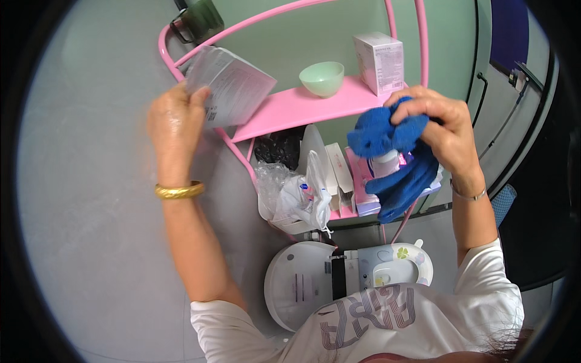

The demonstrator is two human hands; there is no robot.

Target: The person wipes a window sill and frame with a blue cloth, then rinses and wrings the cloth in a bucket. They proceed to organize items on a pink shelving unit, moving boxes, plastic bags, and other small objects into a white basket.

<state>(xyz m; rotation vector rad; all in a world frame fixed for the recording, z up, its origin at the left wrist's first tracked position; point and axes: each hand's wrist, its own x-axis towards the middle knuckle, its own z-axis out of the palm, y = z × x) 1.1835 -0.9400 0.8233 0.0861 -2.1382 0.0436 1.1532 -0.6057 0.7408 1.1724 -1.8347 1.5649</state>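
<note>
My left hand [177, 118] is closed on the edge of a flat packet [236, 85] in clear wrapping with small print. It holds the packet tilted at the left end of a pink rack's upper shelf [290, 113]. On the right, my right hand [440, 124] pinches a bunched blue cloth [393, 136], which hangs in front of the lower shelf. Between the hands, a pale green bowl [322, 78] rests on the upper shelf. Beside it stands a white and pink carton [380, 63], close to my right hand.
Lower down, the rack holds a white plastic bag [299, 196], a black bag [278, 148] and boxes partly behind the cloth. A dark green pitcher [203, 21] is at the far left. Nearest me is a toilet [299, 284] with a patterned seat [396, 266].
</note>
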